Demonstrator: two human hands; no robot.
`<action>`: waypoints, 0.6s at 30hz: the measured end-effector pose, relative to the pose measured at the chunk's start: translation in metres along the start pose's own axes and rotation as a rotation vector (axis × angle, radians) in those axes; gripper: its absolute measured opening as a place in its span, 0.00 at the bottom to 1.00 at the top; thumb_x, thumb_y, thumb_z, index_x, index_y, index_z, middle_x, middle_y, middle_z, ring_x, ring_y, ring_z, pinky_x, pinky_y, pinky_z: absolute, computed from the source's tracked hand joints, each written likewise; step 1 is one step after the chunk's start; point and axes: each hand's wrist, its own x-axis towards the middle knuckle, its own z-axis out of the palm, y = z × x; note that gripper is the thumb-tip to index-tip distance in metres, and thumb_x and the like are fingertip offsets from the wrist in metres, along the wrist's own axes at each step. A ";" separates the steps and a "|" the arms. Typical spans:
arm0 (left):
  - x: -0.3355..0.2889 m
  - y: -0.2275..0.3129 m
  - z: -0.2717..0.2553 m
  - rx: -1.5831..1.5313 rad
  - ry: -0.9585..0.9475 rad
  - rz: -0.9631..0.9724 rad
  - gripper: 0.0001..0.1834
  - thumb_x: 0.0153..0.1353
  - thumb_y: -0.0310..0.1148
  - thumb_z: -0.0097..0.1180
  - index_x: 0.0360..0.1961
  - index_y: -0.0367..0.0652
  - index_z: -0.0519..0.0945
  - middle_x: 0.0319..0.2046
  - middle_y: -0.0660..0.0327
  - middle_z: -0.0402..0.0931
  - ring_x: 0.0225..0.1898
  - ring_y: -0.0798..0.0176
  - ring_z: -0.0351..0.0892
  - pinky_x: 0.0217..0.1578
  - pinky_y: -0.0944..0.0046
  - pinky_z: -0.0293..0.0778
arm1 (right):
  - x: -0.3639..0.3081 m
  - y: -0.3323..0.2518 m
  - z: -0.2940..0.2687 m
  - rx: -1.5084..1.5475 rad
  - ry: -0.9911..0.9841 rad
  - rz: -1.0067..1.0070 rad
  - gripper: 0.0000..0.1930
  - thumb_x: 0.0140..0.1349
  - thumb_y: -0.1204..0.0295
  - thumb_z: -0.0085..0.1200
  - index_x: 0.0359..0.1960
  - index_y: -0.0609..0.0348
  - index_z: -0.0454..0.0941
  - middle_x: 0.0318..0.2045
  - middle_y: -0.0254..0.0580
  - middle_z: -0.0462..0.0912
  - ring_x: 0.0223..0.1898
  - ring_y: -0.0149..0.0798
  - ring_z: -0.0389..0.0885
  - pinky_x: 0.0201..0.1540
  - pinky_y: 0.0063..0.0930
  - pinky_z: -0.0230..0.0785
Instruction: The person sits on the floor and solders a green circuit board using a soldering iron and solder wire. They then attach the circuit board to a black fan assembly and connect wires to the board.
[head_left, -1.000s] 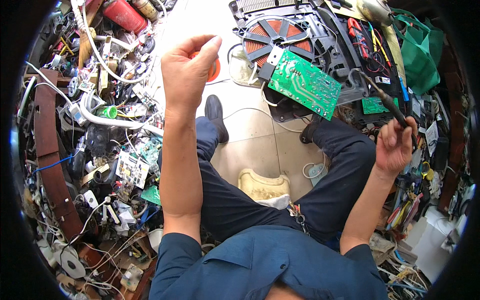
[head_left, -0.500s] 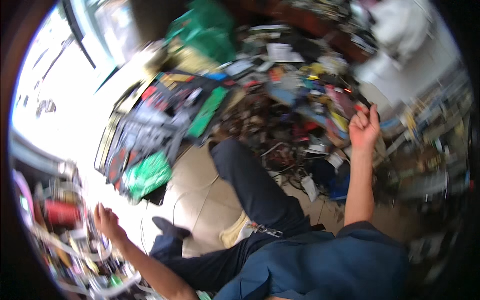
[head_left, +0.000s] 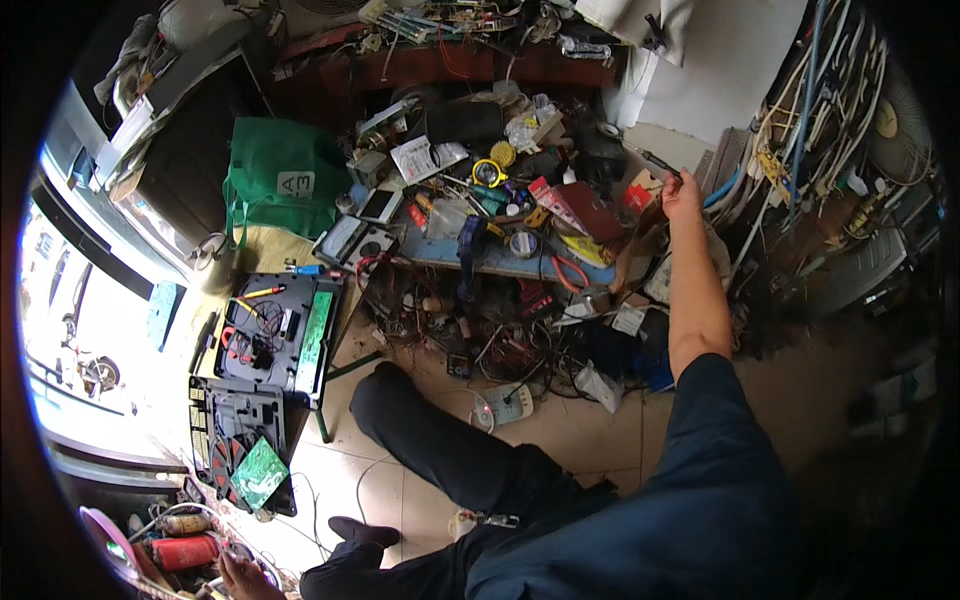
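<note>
Head view, looking down over a seated person in dark blue clothing. The right hand [head_left: 683,192] is raised at arm's length toward the far right of the clutter, and its grip is closed around a slim dark rod-shaped tool [head_left: 655,160] whose tip points up and to the left; the kind of tool cannot be told. The tool sits in front of the pale wall panel [head_left: 740,60], just above a low blue counter [head_left: 500,262] piled with small parts, a yellow ring-shaped object [head_left: 487,172] and a dark red flat box [head_left: 580,207]. The left hand [head_left: 243,577] shows only in part at the lower left edge, near a red cylindrical canister [head_left: 188,551] lying on the floor; whether its grip is open or closed cannot be told, as the fingers are cut off by the rim of the picture. Between the 2 hands, a black opened appliance housing [head_left: 270,345] rests on the tiled floor [head_left: 590,440], with a green rectangular circuit board [head_left: 259,474] at its near end and a second narrow green board [head_left: 316,328] along its right side. A green fabric bag [head_left: 285,175] lies beyond the housing. Bundles of coloured cables [head_left: 800,130] hang at the far right. A white power strip [head_left: 505,404] lies on the floor beside the person's knee.
</note>
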 end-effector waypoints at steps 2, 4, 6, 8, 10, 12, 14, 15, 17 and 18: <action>-0.013 0.026 -0.012 -0.114 0.033 -0.167 0.22 0.72 0.41 0.57 0.58 0.36 0.82 0.44 0.51 0.85 0.36 0.62 0.84 0.30 0.62 0.78 | 0.024 0.024 0.016 0.051 -0.035 0.103 0.12 0.72 0.67 0.57 0.48 0.61 0.72 0.34 0.58 0.87 0.16 0.35 0.76 0.17 0.23 0.69; -0.025 0.055 -0.028 -0.219 0.060 -0.336 0.22 0.72 0.40 0.57 0.59 0.36 0.81 0.45 0.49 0.84 0.37 0.59 0.84 0.32 0.60 0.78 | 0.029 0.055 0.031 0.044 -0.057 0.146 0.12 0.72 0.68 0.57 0.49 0.61 0.72 0.35 0.58 0.87 0.17 0.35 0.77 0.18 0.22 0.69; -0.023 0.091 -0.031 -0.197 0.118 -0.528 0.22 0.69 0.36 0.58 0.61 0.37 0.80 0.44 0.50 0.83 0.31 0.58 0.79 0.29 0.61 0.76 | 0.038 0.077 0.042 0.039 -0.055 0.140 0.11 0.72 0.68 0.56 0.49 0.60 0.73 0.37 0.56 0.87 0.20 0.35 0.79 0.20 0.22 0.70; -0.041 0.090 -0.040 0.118 -0.050 0.017 0.22 0.68 0.33 0.57 0.61 0.37 0.80 0.40 0.53 0.83 0.29 0.59 0.76 0.27 0.61 0.75 | 0.048 0.093 0.051 0.058 -0.014 0.169 0.11 0.73 0.68 0.55 0.50 0.59 0.73 0.36 0.54 0.86 0.23 0.35 0.81 0.21 0.22 0.72; -0.051 0.108 -0.042 -0.030 -0.102 -0.362 0.23 0.64 0.25 0.53 0.61 0.37 0.80 0.35 0.55 0.80 0.29 0.59 0.76 0.27 0.59 0.75 | 0.058 0.102 0.060 0.059 0.031 0.174 0.12 0.73 0.71 0.56 0.53 0.61 0.73 0.36 0.54 0.86 0.24 0.37 0.83 0.22 0.24 0.73; -0.060 0.118 -0.049 -0.274 -0.057 -0.650 0.25 0.62 0.21 0.50 0.61 0.37 0.80 0.34 0.54 0.78 0.29 0.57 0.76 0.28 0.56 0.75 | 0.054 0.114 0.069 0.070 0.079 0.181 0.12 0.73 0.71 0.56 0.54 0.61 0.73 0.35 0.51 0.86 0.26 0.38 0.84 0.23 0.24 0.75; -0.071 0.140 -0.049 0.084 -0.218 -0.198 0.22 0.67 0.18 0.49 0.62 0.36 0.78 0.36 0.55 0.78 0.30 0.63 0.74 0.25 0.65 0.72 | 0.046 0.119 0.080 0.090 0.127 0.172 0.10 0.74 0.71 0.55 0.52 0.60 0.74 0.35 0.47 0.84 0.27 0.39 0.85 0.24 0.23 0.76; -0.069 0.160 -0.041 0.049 -0.249 -0.223 0.21 0.68 0.19 0.50 0.62 0.37 0.78 0.37 0.56 0.78 0.30 0.65 0.74 0.25 0.66 0.72 | 0.046 0.119 0.080 0.093 0.155 0.166 0.10 0.73 0.71 0.56 0.52 0.59 0.74 0.36 0.46 0.84 0.28 0.39 0.85 0.24 0.23 0.76; -0.072 0.176 -0.035 -0.078 -0.241 -0.398 0.18 0.73 0.24 0.52 0.63 0.37 0.76 0.37 0.58 0.78 0.30 0.69 0.74 0.25 0.70 0.71 | 0.042 0.119 0.083 0.105 0.211 0.162 0.11 0.72 0.72 0.58 0.52 0.57 0.74 0.37 0.45 0.84 0.29 0.40 0.85 0.24 0.24 0.77; -0.074 0.183 -0.034 -0.098 -0.246 -0.446 0.18 0.73 0.24 0.52 0.62 0.37 0.76 0.37 0.58 0.78 0.30 0.69 0.74 0.25 0.69 0.72 | 0.037 0.119 0.084 0.090 0.220 0.187 0.12 0.71 0.72 0.59 0.52 0.56 0.74 0.37 0.45 0.83 0.29 0.40 0.85 0.24 0.24 0.77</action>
